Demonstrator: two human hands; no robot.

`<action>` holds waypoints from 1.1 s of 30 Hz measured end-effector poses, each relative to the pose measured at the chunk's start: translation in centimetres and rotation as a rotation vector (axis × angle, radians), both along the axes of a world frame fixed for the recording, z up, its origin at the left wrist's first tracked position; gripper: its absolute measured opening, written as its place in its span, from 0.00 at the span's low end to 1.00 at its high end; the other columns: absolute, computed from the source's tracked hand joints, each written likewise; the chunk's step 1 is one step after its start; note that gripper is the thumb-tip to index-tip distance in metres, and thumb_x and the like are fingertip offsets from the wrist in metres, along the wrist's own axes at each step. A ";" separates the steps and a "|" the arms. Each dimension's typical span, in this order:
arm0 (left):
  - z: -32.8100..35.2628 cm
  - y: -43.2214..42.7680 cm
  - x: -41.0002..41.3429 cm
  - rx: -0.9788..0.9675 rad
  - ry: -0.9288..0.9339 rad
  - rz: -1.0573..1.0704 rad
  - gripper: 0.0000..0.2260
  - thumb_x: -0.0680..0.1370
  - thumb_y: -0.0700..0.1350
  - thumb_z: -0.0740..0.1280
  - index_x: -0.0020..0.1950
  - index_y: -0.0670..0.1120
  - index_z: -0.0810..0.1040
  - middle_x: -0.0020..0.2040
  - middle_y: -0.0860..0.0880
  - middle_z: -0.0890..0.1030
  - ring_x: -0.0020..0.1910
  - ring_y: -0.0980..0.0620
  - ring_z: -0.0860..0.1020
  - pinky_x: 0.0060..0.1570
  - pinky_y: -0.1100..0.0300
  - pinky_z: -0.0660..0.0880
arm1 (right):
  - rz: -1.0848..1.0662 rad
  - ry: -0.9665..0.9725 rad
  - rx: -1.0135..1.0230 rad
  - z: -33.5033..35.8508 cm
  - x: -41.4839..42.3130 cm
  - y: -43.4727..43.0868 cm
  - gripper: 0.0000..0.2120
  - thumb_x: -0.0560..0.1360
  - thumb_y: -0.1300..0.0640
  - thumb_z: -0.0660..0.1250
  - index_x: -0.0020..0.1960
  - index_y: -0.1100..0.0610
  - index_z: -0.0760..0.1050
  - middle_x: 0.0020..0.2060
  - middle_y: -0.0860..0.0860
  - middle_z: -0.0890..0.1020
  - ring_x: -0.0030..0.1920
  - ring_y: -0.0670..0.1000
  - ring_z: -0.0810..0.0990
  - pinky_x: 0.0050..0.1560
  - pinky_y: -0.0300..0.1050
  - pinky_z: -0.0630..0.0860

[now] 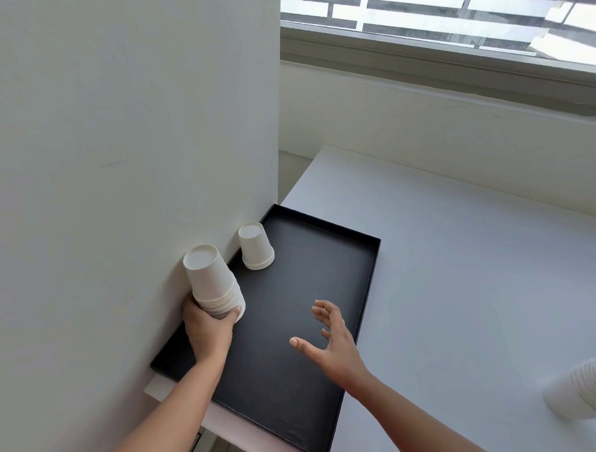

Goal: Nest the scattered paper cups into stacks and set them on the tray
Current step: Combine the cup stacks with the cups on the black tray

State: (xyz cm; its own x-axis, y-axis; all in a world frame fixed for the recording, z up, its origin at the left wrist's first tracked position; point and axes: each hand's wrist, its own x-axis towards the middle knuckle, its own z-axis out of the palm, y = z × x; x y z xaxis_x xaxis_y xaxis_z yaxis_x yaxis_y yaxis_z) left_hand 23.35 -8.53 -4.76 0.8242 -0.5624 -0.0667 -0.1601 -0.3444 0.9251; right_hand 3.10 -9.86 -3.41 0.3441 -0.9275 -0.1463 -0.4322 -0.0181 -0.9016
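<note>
Cups being gathered onto a black tray (322,270) on a white table (457,265) beside a window. The person's left hand (206,334) has its grip wrapped around the rims at the bottom of a tall stack of upside-down paper cups (213,283), held over the tray's left edge against the wall (123,152); whether the stack already rests on the tray cannot be told. The right hand (333,342) hovers above the tray's middle, fingers spread and holding nothing. A shorter stack (256,246), also upside down, stands in the tray's far left corner, clear of the tall one. Well to the right of the tray, at the frame's edge, another bunch of nested cups (578,387) lies on its side on the table, only partly in view. No loose single cups show anywhere on the table. By the look of things the job is well along: one stack is placed, a second is at the point of being placed, and the bunch to the right still has to be brought over and stood on the tray.
</note>
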 end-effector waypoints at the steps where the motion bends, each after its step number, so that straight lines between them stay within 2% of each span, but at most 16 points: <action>1: 0.0 0.0 -0.1 -0.002 0.007 0.009 0.33 0.63 0.36 0.77 0.64 0.39 0.67 0.62 0.39 0.74 0.61 0.39 0.73 0.61 0.47 0.70 | -0.001 -0.002 0.001 0.0 -0.1 0.0 0.32 0.68 0.49 0.74 0.63 0.41 0.58 0.63 0.44 0.69 0.66 0.42 0.68 0.69 0.41 0.65; 10: -0.8 0.1 -1.2 -0.056 0.100 0.162 0.35 0.61 0.35 0.77 0.64 0.36 0.66 0.63 0.37 0.70 0.61 0.37 0.71 0.63 0.43 0.69 | -0.013 -0.013 -0.004 -0.3 -0.7 0.0 0.30 0.69 0.51 0.73 0.62 0.42 0.59 0.61 0.43 0.70 0.64 0.41 0.69 0.65 0.37 0.66; 15: -0.5 0.6 -3.2 -0.085 0.212 0.234 0.26 0.65 0.36 0.75 0.60 0.38 0.69 0.62 0.37 0.67 0.54 0.38 0.74 0.58 0.44 0.73 | -0.031 -0.022 -0.007 -0.3 -1.5 0.0 0.29 0.69 0.53 0.74 0.63 0.44 0.61 0.61 0.44 0.71 0.64 0.42 0.69 0.64 0.37 0.66; 18: -0.3 0.8 -4.3 -0.043 0.231 0.160 0.19 0.69 0.38 0.73 0.56 0.37 0.71 0.57 0.37 0.73 0.50 0.37 0.77 0.54 0.44 0.76 | -0.038 -0.018 -0.007 -0.2 -2.2 0.1 0.28 0.70 0.53 0.73 0.63 0.44 0.61 0.62 0.45 0.71 0.64 0.43 0.70 0.64 0.37 0.66; 21: 0.1 0.8 -5.9 -0.033 0.228 0.112 0.16 0.71 0.39 0.71 0.55 0.37 0.71 0.55 0.38 0.73 0.47 0.39 0.77 0.53 0.45 0.75 | -0.049 -0.005 -0.008 -0.1 -3.1 0.3 0.27 0.70 0.53 0.73 0.63 0.45 0.62 0.61 0.44 0.71 0.63 0.43 0.70 0.63 0.37 0.66; 25: 0.9 0.8 -8.5 -0.005 0.238 0.003 0.12 0.73 0.38 0.69 0.54 0.37 0.73 0.50 0.43 0.71 0.40 0.49 0.72 0.47 0.55 0.68 | -0.084 0.040 -0.023 0.1 -4.9 0.7 0.26 0.71 0.54 0.72 0.64 0.48 0.64 0.60 0.42 0.71 0.62 0.42 0.70 0.61 0.36 0.66; 29: 0.8 0.8 -11.0 0.036 0.261 -0.134 0.13 0.73 0.38 0.69 0.55 0.37 0.72 0.51 0.43 0.72 0.36 0.58 0.70 0.46 0.58 0.66 | -0.123 0.117 -0.024 0.3 -7.2 1.1 0.23 0.73 0.53 0.70 0.64 0.51 0.67 0.58 0.42 0.70 0.60 0.42 0.70 0.63 0.39 0.69; 31: 1.0 0.7 -12.4 0.065 0.260 -0.198 0.13 0.73 0.38 0.69 0.55 0.38 0.72 0.51 0.44 0.73 0.36 0.57 0.71 0.46 0.58 0.66 | -0.166 0.146 -0.014 0.3 -8.9 1.2 0.20 0.73 0.54 0.69 0.63 0.51 0.68 0.57 0.43 0.71 0.59 0.43 0.70 0.63 0.41 0.69; 33: 1.3 0.5 -13.7 0.089 0.244 -0.256 0.12 0.74 0.39 0.68 0.55 0.39 0.72 0.51 0.45 0.74 0.39 0.53 0.72 0.46 0.59 0.66 | -0.212 0.157 0.009 0.3 -10.5 1.4 0.17 0.73 0.55 0.69 0.59 0.49 0.69 0.56 0.43 0.71 0.59 0.43 0.70 0.61 0.40 0.69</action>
State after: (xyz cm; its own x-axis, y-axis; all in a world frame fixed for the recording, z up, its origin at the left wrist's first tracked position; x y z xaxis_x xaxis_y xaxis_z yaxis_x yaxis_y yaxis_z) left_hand 9.63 -8.05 -3.47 0.6110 -0.7316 -0.3024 -0.0298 -0.4030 0.9147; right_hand -7.41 -8.45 -3.10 0.1145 -0.9748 -0.1916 -0.5605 0.0959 -0.8226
